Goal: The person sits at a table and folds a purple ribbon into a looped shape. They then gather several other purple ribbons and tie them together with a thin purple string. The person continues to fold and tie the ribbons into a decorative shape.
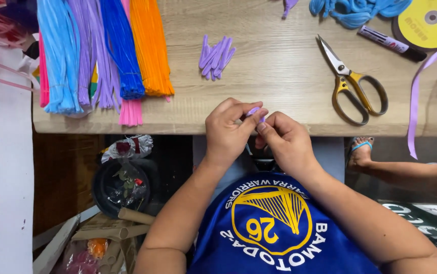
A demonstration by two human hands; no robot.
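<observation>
Brightness: even, soft daylight on the tabletop (279, 76); colours vivid.
Shadows: short and faint beneath the scissors (353, 83) and the bundles at upper left of the frame; the space under the tabletop at lower left is dim.
Glare: mild sheen on the clear plastic at the right edge.
Sharpness: centre crisp; slight softness and stretching toward the left edge.
</observation>
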